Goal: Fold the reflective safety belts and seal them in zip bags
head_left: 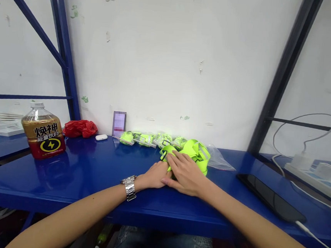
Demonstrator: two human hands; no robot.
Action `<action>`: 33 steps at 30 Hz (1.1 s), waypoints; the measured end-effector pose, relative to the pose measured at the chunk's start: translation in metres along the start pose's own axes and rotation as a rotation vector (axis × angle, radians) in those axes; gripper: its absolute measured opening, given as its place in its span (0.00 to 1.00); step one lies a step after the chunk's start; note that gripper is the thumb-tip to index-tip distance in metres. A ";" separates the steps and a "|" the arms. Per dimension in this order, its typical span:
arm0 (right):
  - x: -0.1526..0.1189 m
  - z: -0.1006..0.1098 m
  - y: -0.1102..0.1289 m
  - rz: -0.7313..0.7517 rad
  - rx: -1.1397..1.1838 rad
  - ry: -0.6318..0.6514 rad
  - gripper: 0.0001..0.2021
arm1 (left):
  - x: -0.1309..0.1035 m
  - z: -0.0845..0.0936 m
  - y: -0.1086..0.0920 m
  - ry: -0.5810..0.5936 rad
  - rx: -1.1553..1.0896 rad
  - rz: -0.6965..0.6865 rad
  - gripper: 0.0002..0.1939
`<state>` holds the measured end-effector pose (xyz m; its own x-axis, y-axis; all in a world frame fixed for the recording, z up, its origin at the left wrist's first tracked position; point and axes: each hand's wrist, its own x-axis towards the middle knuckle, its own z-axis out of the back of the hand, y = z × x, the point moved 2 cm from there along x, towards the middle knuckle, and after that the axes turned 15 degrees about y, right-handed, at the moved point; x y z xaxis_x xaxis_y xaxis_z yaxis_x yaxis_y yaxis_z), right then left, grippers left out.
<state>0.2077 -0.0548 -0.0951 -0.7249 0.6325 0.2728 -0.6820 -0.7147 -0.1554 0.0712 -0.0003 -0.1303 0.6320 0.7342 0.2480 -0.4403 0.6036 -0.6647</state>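
Note:
A loose pile of neon yellow-green strap (196, 151) with grey reflective parts lies on the blue table (91, 175). My right hand (186, 174) rests over the strap's near left side and overlaps the fingers of my left hand (156, 174); its fingers are stretched out. The left hand's fingertips are hidden beneath it, so what they hold cannot be seen. A silver watch (130, 187) is on my left wrist. Behind the hands, several clear bags with the same neon material (146, 139) sit in a row by the wall.
An open clear bag (220, 159) lies right of the pile. Farther right are a black phone (272, 197) with a cable and a power strip (317, 177). Leftward stand a large drink bottle (44, 132), a red plastic bag (80, 128), a white case (101, 137) and an upright phone (119, 124).

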 end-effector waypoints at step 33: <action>-0.032 0.006 -0.114 -0.734 0.220 0.218 0.38 | -0.026 0.008 -0.022 0.399 0.542 -0.138 0.27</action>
<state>0.3097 0.0046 -0.0801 -0.1163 0.9925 0.0377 -0.9744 -0.1213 0.1894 0.0593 -0.0300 -0.1166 0.8461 0.5314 -0.0422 -0.5300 0.8301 -0.1734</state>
